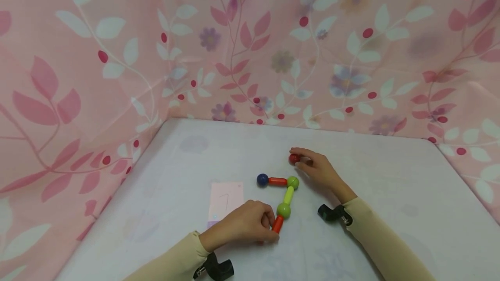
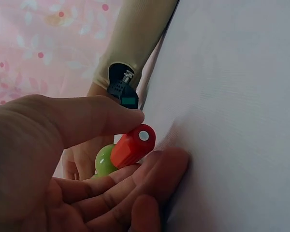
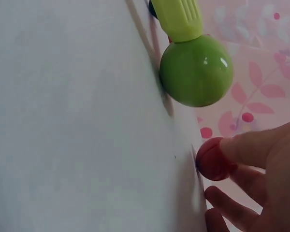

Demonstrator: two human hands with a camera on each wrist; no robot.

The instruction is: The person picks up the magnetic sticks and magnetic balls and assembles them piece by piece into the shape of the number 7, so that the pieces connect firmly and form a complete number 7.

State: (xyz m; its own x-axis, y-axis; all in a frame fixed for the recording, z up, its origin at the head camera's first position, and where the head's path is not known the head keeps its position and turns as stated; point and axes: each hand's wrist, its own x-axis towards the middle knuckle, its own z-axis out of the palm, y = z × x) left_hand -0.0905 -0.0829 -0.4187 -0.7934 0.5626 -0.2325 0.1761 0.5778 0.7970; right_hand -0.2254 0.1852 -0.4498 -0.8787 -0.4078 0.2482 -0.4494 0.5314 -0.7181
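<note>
My left hand (image 1: pixel 248 222) pinches a red stick (image 2: pixel 133 147) between thumb and fingers; its free end shows a pale round spot in the left wrist view. That stick joins a green ball (image 1: pixel 284 210), followed by a lime-green stick (image 1: pixel 288 195) and a second green ball (image 1: pixel 293 182). From there another red stick (image 1: pixel 277 181) runs left to a dark blue ball (image 1: pixel 262 180). Behind this bent chain, my right hand (image 1: pixel 318 169) holds a loose red ball (image 3: pixel 215 158) with thumb and fingertips, low at the table surface.
A pale pink card (image 1: pixel 225 200) with a thin bent line drawn on it lies left of the chain, partly behind the left hand. The white table (image 1: pixel 390 177) is backed by a pink floral curtain (image 1: pixel 273 47). Each wrist wears a black camera mount (image 1: pixel 335 214).
</note>
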